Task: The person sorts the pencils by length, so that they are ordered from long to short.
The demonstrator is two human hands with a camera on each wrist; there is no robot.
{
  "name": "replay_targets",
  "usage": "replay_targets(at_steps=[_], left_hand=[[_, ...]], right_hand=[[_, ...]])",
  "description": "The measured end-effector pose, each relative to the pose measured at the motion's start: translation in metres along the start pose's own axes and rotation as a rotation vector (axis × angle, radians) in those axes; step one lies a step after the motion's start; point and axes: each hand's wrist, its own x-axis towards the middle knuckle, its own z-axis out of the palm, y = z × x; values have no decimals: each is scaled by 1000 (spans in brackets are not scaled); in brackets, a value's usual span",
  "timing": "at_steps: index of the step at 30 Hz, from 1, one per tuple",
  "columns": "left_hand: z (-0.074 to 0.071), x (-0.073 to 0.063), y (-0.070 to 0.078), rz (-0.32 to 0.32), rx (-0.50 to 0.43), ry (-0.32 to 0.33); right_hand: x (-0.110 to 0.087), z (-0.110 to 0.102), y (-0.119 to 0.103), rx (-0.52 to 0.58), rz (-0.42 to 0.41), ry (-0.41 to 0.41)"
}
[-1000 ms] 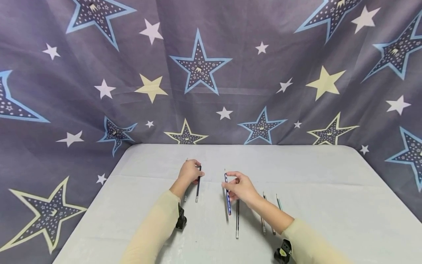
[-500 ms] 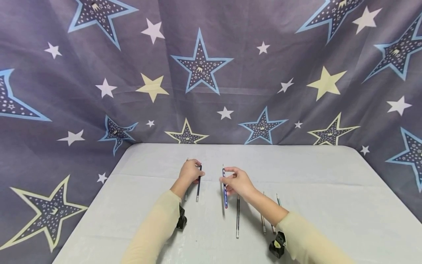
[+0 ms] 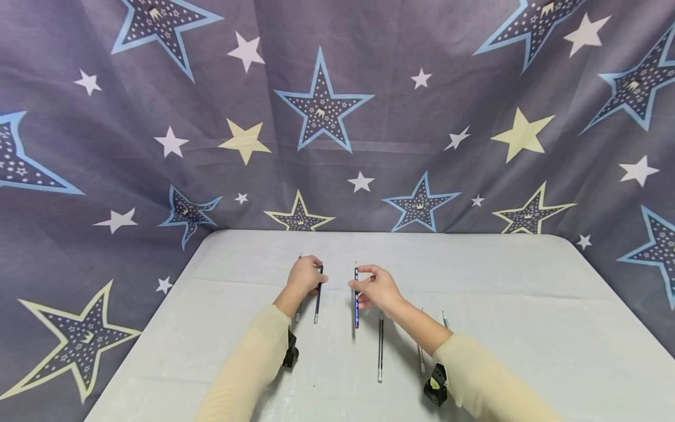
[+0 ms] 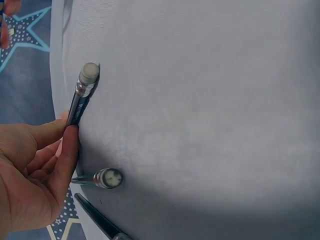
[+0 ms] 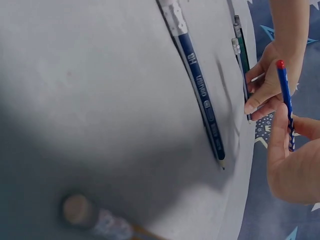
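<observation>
Near the far left part of the table my left hand (image 3: 304, 276) pinches a dark pencil (image 4: 80, 102) between thumb and finger, its white eraser toward me. Beside that hand lies a green pencil (image 4: 102, 178), partly covered by the hand in the head view. To the right, my right hand (image 3: 381, 291) holds a blue patterned pencil (image 3: 356, 305) by thumb and fingertips, tip pointing away and red end (image 5: 281, 64) toward me. The blue pencil is raised, with a shadow on the table beneath. A dark blue pencil (image 5: 202, 95) with an eraser lies below the right wrist.
The pale cloth-covered table (image 3: 527, 351) ends at a dark star-printed curtain (image 3: 401, 117). Right of my right forearm lie a brownish pencil (image 3: 421, 358) and a green pencil (image 3: 445, 320), partly hidden by the arm. Another dark pencil (image 4: 97, 216) shows low in the left wrist view.
My right hand has moved left and slightly away from me, bringing the blue pencil closer to the left hand and more upright in view. The left hand stays in place with its pencil.
</observation>
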Motion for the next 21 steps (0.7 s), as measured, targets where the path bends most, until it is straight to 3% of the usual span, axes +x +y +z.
replay_targets(at_steps=[21], left_hand=[[-2,-4,2,-13,-8,-10]], right_hand=[[14,16,3,10,-12,16]])
